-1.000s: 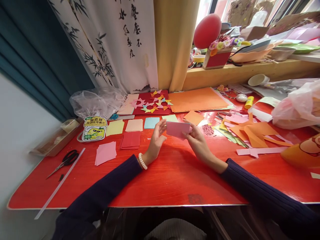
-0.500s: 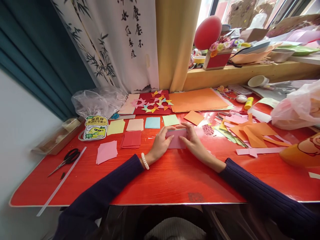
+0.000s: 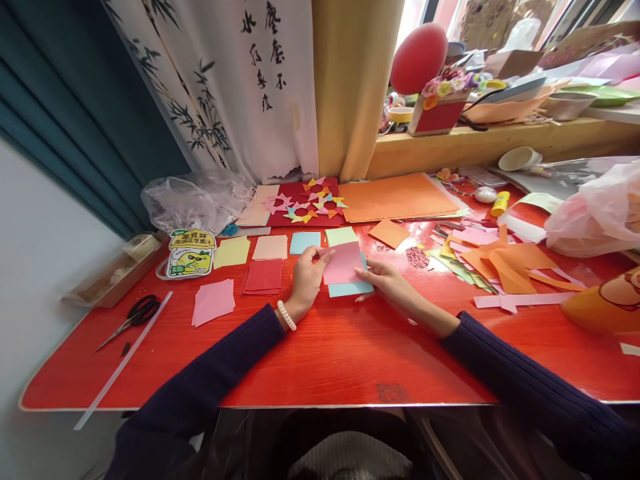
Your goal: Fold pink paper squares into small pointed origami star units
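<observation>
My left hand (image 3: 306, 280) pinches the left edge of a pink paper square (image 3: 343, 264) and lifts it off the red table (image 3: 320, 360). A light blue square (image 3: 350, 288) lies under the pink one. My right hand (image 3: 385, 280) rests on the right side of the two sheets, fingers pressing on them. Small piles of coloured squares lie around: pink (image 3: 213, 302), red (image 3: 263, 276), yellow (image 3: 232, 253), peach (image 3: 270, 247), blue (image 3: 305, 242), green (image 3: 341, 235).
Scissors (image 3: 131, 319) and a white strip (image 3: 123, 361) lie at the left. Orange sheets (image 3: 395, 197), paper stars (image 3: 306, 205), cut scraps (image 3: 500, 263), a glue stick (image 3: 499, 203), plastic bags (image 3: 595, 213) and a cluttered windowsill (image 3: 480, 143) fill the back and right.
The folded pink paper held in the air came down to the table and now shows as a pink sheet separated from a light blue one, with my left hand lifting the pink edge.
</observation>
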